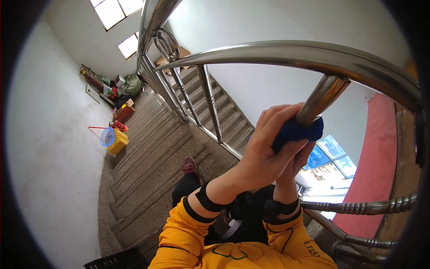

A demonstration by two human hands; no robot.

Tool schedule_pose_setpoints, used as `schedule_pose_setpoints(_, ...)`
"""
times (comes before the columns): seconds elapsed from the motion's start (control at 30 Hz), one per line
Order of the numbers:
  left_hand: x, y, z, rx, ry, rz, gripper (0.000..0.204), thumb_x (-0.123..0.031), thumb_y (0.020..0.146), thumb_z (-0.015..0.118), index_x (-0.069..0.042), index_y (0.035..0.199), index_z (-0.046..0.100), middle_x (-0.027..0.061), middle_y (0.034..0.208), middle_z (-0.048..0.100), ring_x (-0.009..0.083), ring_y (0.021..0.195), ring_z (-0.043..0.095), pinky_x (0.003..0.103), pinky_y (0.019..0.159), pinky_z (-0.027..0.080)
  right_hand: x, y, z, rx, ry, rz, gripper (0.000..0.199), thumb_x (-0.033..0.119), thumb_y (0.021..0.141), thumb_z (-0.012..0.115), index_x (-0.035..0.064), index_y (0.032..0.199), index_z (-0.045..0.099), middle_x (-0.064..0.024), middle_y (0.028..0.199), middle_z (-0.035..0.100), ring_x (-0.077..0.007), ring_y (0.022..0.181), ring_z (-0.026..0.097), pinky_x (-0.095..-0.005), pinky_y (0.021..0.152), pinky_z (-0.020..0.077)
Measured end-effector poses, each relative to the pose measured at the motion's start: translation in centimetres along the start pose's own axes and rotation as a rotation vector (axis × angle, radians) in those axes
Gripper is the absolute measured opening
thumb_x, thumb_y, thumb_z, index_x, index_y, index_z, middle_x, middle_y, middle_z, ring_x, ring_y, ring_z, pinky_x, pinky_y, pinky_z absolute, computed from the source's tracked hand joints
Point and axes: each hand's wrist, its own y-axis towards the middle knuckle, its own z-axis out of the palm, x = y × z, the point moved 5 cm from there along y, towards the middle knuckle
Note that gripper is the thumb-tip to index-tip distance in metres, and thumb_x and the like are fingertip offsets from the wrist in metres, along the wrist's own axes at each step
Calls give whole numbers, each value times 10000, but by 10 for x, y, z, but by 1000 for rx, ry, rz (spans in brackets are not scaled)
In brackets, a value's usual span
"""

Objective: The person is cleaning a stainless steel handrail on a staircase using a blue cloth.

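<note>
A dark blue cloth (309,131) is wrapped round the lower part of a steel railing post (323,96), just below the handrail. My left hand (262,145) is closed around the cloth and post from the left, its fingers reaching over the far side. Lower and to the right, my right hand (295,163) presses the cloth against the post; most of its fingers are hidden behind the left hand. Above both hands curves the shiny steel handrail (277,50).
Concrete stairs (148,179) run down on the left beside a white wall (53,148). A yellow crate (118,142) and a blue basin (107,136) stand against that wall. Bags and clutter (130,85) fill the far landing. Slimmer balusters (208,101) stand ahead.
</note>
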Motion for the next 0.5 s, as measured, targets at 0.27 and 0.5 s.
schedule_pose_setpoints(0.27, 17, -29, -8, -74, -232, -215, 604, -92, 821, 663, -16, 1347, 375, 114, 1242, 496, 191, 1138, 475, 307, 962, 377, 14, -1, 11, 140, -188, -3, 731, 240, 871, 578, -1, 1419, 158, -174, 1339, 387, -240, 1187, 427, -361, 963, 376)
schedule_pose_setpoints(0.5, 6, -5, -4, -31, -136, -146, 649, -76, 796, 689, -16, 1356, 365, 135, 1221, 515, 189, 1077, 524, 305, 909, 424, 2, 0, 9, 179, -31, 106, 725, 175, 886, 562, 28, 1435, 113, -163, 1387, 330, -239, 1207, 417, -361, 973, 375)
